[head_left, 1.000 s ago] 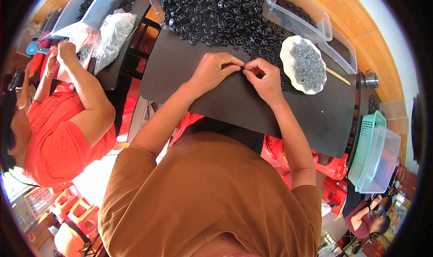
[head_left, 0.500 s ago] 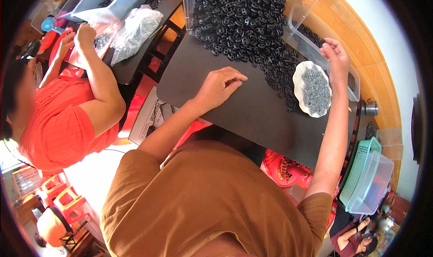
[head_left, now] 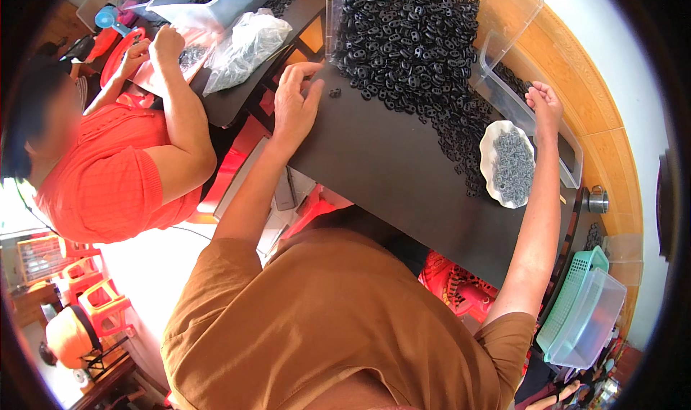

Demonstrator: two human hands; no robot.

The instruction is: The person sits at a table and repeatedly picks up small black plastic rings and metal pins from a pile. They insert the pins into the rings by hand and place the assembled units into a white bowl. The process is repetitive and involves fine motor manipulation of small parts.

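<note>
My left hand (head_left: 294,104) is at the table's left edge, its fingers bent and its thumb apart, with nothing seen in it. Beside its thumb a lone small black two-holed piece (head_left: 335,92) lies on the dark table (head_left: 389,151). Many more such black pieces (head_left: 407,47) form a heap that spills out of a clear bin lying open toward me. My right hand (head_left: 545,111) is at a clear plastic tray (head_left: 574,167) with black pieces in it. Its fingertips are pinched together; what they hold is too small to tell. Below that wrist stands a cream scalloped dish (head_left: 487,158) of small grey metal-looking parts (head_left: 513,169).
On the left a person in red (head_left: 122,172) works at another table with a pale blue bin (head_left: 216,7) and a clear bag (head_left: 248,47). A metal cup (head_left: 597,199), a green basket (head_left: 565,309) and a clear box (head_left: 590,324) are at the right.
My left hand has moved left to the table's edge, and the lone black piece now shows beside it. My right hand's fingers have drawn together over the tray. The whole view has shifted slightly.
</note>
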